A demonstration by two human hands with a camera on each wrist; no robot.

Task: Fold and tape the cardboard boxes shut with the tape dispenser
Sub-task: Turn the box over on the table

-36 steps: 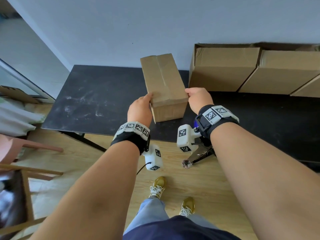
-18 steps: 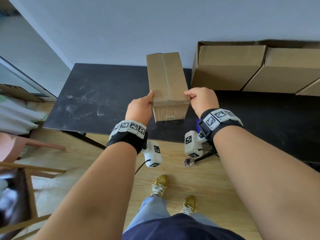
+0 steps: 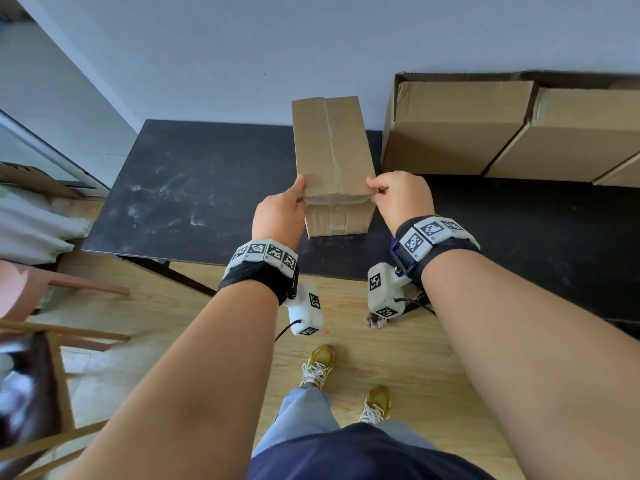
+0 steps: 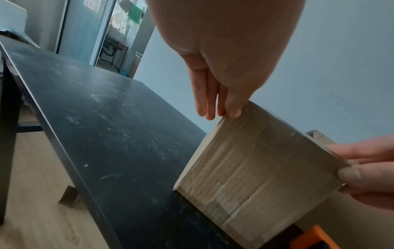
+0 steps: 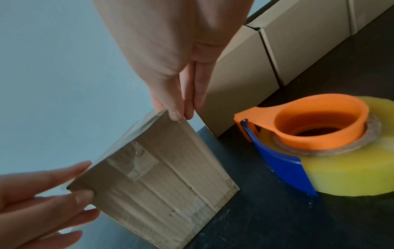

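A long brown cardboard box sits near the front edge of the black table, flaps shut, with its top seam running straight away from me. Clear tape shows on its near end. My left hand holds the near left top corner, thumb on top and fingers down the side. My right hand pinches the near right top corner in the same way. An orange and blue tape dispenser with a yellowish roll lies on the table just right of the box. My right wrist hides it in the head view.
A large open carton stands at the back right against the wall, with more brown boxes beside it. Wooden chair parts are at the left, off the table. The table's left half is bare, scuffed surface.
The box has swung from angled to the left to pointing straight away from me and has come down toward the table. Both hands stayed on its near corners.
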